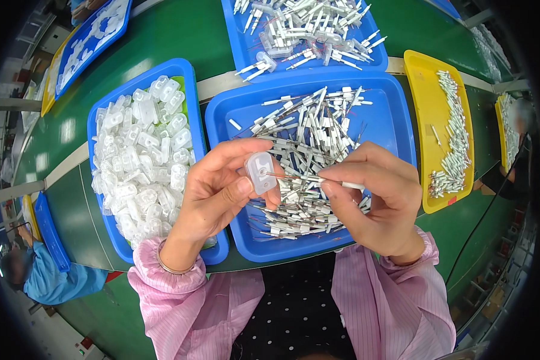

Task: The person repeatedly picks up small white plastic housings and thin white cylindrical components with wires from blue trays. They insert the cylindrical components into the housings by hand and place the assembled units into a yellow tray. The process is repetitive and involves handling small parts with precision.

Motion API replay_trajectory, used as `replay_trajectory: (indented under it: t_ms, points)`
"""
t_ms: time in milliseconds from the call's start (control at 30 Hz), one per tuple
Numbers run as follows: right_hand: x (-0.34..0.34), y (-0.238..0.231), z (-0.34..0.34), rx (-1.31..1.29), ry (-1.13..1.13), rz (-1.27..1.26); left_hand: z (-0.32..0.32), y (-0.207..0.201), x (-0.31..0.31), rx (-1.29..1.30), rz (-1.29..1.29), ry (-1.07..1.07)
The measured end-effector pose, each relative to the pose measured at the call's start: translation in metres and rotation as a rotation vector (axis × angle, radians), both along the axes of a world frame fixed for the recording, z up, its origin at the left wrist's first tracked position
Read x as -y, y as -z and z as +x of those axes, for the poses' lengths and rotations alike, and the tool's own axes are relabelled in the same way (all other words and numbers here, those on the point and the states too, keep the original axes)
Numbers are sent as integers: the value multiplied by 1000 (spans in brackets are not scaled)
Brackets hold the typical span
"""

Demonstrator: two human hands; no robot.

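Note:
My left hand (222,186) grips a translucent white plastic housing (260,173) by its edges, its hollow side with a small hole facing up. In my right hand (381,198), thumb and forefinger pinch a slim white stick-like part with thin wires (309,177). Its wire ends reach left to the housing's face; whether they pass into the hole is too small to tell. Both hands are held above a blue tray (396,132) piled with similar white wired parts (318,126).
Left of it stands a blue tray (193,108) heaped with translucent housings (141,144). Beyond is another blue tray (234,54) with joined pieces (318,30). A yellow tray (423,102) at right holds small white parts (453,141). A person in blue (66,279) sits at far left.

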State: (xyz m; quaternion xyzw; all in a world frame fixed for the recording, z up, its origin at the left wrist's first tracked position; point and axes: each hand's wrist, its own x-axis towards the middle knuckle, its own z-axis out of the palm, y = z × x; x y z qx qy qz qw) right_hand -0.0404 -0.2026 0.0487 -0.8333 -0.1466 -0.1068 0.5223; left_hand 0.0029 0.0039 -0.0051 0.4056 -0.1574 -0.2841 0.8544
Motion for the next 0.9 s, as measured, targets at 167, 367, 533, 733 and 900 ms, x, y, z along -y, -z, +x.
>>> replay_trajectory:
  t_ms: [167, 367, 533, 733, 900]
  points:
    - [-1, -5, -3, -1, -5, -70, 2, 1, -4, 217, 126, -18]
    - [0, -9, 0, -78, -11, -46, 2, -6, -2, 358, 221, -58]
    - [-4, -9, -1, -97, -29, -60, 0, -9, -2, 437, 312, -62]
    - [-12, 14, 5, 16, 25, -129, -9, -7, 2, 316, 197, -91]
    - [-14, 22, 7, -22, 2, -39, -8, -6, 3, 235, 291, -114]
